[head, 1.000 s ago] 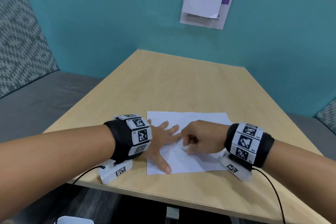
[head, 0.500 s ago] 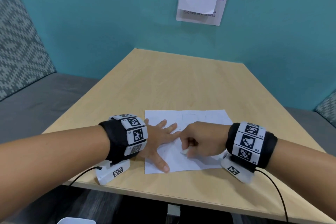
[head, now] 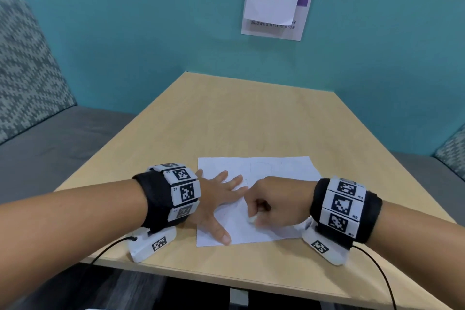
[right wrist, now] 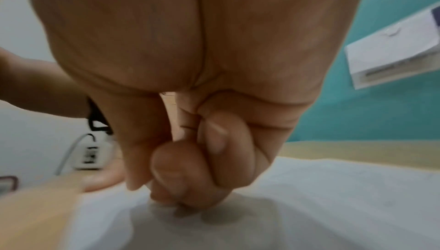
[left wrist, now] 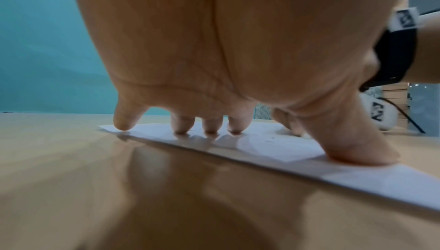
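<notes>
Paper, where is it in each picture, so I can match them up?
Head: paper low in the middle, on the table's near end.
Left wrist: a white strip slanting from the middle down to the right edge.
Right wrist: it fills the bottom, blurred.
Shared landmark: the teal wall, behind in all three.

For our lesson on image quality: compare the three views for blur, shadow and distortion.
Head view: evenly lit, sharp enough to show the small white eraser pinched in the right hand. Left wrist view: left hand looms huge, its shadow on the blurred near table. Right wrist view: softest, smeared lower left; the hand's shadow greys the sheet of paper.
</notes>
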Motion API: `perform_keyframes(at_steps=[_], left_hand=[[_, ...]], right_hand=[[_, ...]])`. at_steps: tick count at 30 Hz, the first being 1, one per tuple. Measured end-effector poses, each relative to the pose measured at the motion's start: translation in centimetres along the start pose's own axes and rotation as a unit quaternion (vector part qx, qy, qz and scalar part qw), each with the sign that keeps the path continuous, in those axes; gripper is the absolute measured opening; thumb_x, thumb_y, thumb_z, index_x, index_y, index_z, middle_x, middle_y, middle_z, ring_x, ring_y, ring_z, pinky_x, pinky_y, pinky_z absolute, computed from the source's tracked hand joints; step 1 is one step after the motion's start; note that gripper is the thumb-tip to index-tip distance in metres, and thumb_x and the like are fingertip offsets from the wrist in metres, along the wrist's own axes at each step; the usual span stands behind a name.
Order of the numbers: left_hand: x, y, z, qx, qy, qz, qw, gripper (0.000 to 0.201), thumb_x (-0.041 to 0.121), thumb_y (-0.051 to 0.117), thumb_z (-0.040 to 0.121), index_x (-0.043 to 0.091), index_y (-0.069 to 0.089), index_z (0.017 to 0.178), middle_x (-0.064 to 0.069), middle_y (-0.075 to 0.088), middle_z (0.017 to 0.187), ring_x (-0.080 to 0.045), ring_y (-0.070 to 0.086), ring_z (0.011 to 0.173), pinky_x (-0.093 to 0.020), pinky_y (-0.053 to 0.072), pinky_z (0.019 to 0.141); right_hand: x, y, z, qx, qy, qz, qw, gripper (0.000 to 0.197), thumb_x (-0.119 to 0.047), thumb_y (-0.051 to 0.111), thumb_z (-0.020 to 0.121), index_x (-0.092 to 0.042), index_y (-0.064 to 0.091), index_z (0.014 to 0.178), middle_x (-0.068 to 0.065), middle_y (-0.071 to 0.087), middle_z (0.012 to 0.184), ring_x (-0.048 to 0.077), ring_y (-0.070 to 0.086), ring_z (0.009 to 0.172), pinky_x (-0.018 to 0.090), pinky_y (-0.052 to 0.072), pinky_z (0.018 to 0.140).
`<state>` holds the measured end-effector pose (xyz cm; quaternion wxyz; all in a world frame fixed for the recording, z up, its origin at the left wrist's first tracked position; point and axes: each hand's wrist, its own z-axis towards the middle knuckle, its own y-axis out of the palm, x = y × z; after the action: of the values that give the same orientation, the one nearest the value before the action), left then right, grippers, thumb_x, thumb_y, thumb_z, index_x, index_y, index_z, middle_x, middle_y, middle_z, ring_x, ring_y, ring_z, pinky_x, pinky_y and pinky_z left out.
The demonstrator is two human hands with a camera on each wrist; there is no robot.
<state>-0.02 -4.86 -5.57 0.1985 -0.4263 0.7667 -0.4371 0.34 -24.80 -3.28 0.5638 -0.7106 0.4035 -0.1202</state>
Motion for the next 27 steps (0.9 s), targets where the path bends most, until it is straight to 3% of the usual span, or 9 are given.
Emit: perform_keyframes(at_steps=[3,5,7,9,11,15,19,24,27], left_hand=[[0.0,0.1,0.0,0.002,0.0,0.003,1.0,0.114,0.074,0.059,0.08,0.038,-0.02,0.154,0.012,-0.029,0.161,-0.019,-0.024,0.15,-0.068,-0.007,0.114],[-0.2,0.1,0.0,0.007,0.007,-0.003,1.0,0.115,0.074,0.061,0.078,0.04,-0.019,0.154,0.012,-0.029,0.161,-0.02,-0.024,0.15,-0.069,-0.007,0.113],[-0.3,0.1,0.0,0.005,0.011,-0.007,1.0,0.115,0.074,0.062,0.078,0.042,-0.018,0.154,0.012,-0.028,0.161,-0.02,-0.024,0.15,-0.07,-0.007,0.113],[-0.2,0.1,0.0,0.002,0.01,0.006,1.0,0.115,0.075,0.06,0.078,0.041,-0.019,0.154,0.012,-0.029,0.161,-0.019,-0.024,0.15,-0.069,-0.007,0.114],[-0.1,0.1,0.0,0.002,0.011,0.008,1.0,0.114,0.075,0.059,0.079,0.04,-0.018,0.154,0.012,-0.028,0.161,-0.019,-0.024,0.15,-0.068,-0.007,0.114],[-0.4,0.0,-0.2,0.003,0.02,-0.011,1.0,0.113,0.073,0.063,0.077,0.046,-0.016,0.153,0.012,-0.027,0.161,-0.019,-0.025,0.149,-0.07,-0.009,0.113],[-0.1,-0.1,-0.5,0.001,0.015,0.011,1.0,0.116,0.075,0.062,0.077,0.042,-0.019,0.153,0.013,-0.027,0.162,-0.018,-0.023,0.15,-0.067,-0.01,0.115],[0.4,-0.1,-2.4,-0.037,0.021,0.023,0.999,0.116,0.076,0.06,0.077,0.038,-0.016,0.155,0.016,-0.027,0.161,-0.014,-0.023,0.149,-0.063,-0.016,0.115],[1.0,0.2,-4.0,-0.053,0.024,0.022,0.998,0.11,0.075,0.057,0.08,0.037,-0.013,0.156,0.017,-0.024,0.161,-0.011,-0.021,0.149,-0.06,-0.017,0.116]], right_hand=[[0.7,-0.8,0.1,0.028,0.037,-0.01,0.999,0.007,-0.02,0.066,0.083,-0.015,0.063,0.088,-0.013,0.053,0.069,0.004,0.048,0.063,0.018,0.038,0.061],[-0.2,-0.1,0.0,0.006,0.009,-0.012,1.0,0.009,-0.021,0.063,0.083,-0.013,0.063,0.088,-0.012,0.055,0.07,0.005,0.048,0.063,0.021,0.041,0.063],[-0.9,0.3,-0.2,-0.016,-0.007,-0.008,1.0,0.012,-0.02,0.06,0.083,-0.008,0.061,0.085,-0.002,0.058,0.07,0.007,0.044,0.06,0.023,0.04,0.062],[-0.2,-0.4,0.1,0.011,0.022,-0.006,1.0,0.018,-0.018,0.061,0.083,-0.001,0.063,0.088,0.01,0.063,0.076,0.012,0.045,0.062,0.028,0.043,0.065],[0.4,-0.8,0.1,0.027,0.045,0.001,0.999,0.016,-0.018,0.062,0.083,-0.005,0.065,0.09,0.003,0.064,0.075,0.011,0.047,0.062,0.028,0.044,0.067],[-1.1,0.6,-0.3,-0.013,0.001,0.01,1.0,0.008,-0.021,0.062,0.084,-0.015,0.063,0.088,-0.012,0.054,0.068,0.003,0.047,0.061,0.021,0.039,0.063],[0.0,-0.1,-0.8,0.03,0.026,0.013,0.999,0.014,-0.022,0.063,0.084,-0.011,0.065,0.093,0.004,0.064,0.078,0.011,0.048,0.065,0.026,0.044,0.066],[3.0,-2.1,-2.5,0.132,0.073,0.05,0.987,0.007,-0.023,0.066,0.088,-0.016,0.065,0.09,-0.01,0.058,0.071,0.002,0.049,0.057,0.014,0.039,0.058],[4.4,-2.4,-3.0,0.136,0.113,0.062,0.982,0.009,-0.023,0.064,0.089,-0.014,0.065,0.09,-0.009,0.06,0.069,-0.004,0.05,0.05,0.011,0.038,0.051]])
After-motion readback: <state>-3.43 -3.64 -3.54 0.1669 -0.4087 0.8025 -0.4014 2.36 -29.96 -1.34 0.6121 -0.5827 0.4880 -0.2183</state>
